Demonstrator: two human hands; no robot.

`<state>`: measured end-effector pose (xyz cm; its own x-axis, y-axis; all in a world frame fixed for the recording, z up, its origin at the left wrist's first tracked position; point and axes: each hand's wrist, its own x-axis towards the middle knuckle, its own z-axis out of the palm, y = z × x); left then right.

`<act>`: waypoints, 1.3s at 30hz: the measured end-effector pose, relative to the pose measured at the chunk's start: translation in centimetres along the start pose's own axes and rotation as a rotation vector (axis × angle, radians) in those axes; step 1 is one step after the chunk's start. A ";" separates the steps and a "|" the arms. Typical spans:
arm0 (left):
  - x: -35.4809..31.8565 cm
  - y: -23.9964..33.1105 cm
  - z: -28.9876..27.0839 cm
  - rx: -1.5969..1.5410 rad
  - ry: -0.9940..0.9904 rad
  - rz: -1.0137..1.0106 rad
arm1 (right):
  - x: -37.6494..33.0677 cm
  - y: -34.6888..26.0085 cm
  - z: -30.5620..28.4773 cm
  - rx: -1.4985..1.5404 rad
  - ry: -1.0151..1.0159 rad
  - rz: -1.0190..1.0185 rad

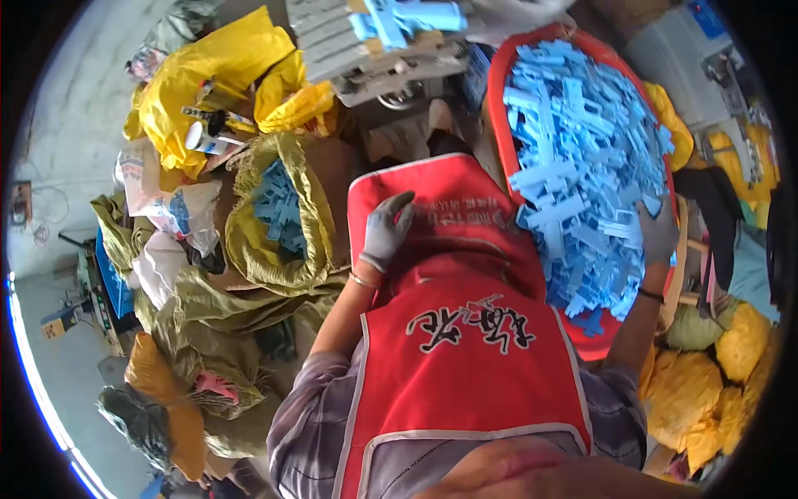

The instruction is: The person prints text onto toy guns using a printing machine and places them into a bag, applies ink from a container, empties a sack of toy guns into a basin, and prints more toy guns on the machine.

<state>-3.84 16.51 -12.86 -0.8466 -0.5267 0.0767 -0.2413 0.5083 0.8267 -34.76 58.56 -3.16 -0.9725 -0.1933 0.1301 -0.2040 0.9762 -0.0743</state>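
My left hand (387,230), in a pale work glove, lies over the red apron (465,274) on my lap. Its fingers are loosely apart and hold nothing. At the right side of a big red tub (498,112), my right hand (659,233) in a grey glove reaches in among light-blue plastic pieces (573,158). A light-blue plastic piece (652,205) shows between its thumb and fingers, which look closed on it. Many pieces in the heap are long or L-shaped, like toy pistol parts. They lie tangled and fill the tub.
Ahead, a grey metal machine table (324,46) carries more blue pieces (411,21). An olive woven sack (241,241) on the left holds blue parts. Yellow bags (183,91) and a white cup (204,139) stand beyond it. Orange-yellow sacks (690,391) lie at the right.
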 end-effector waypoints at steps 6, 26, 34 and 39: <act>1.6 2.4 -5.2 -0.033 0.192 0.086 | -0.6 0.8 2.8 0.575 0.177 0.123; 21.7 12.1 -15.1 0.325 0.073 0.436 | -0.4 -2.1 -6.1 0.989 -0.312 0.050; 16.9 10.2 -16.7 0.178 0.548 0.352 | 7.4 -25.2 -4.9 1.210 0.086 -0.592; 9.2 5.0 -18.8 0.324 0.709 0.105 | 8.8 -36.3 -4.8 1.499 -0.398 -0.619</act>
<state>-3.94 1.39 2.47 -0.3938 -0.7190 0.5727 -0.3956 0.6949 0.6005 -35.36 21.91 5.39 -0.6270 -0.7291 0.2744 -0.2344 -0.1593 -0.9590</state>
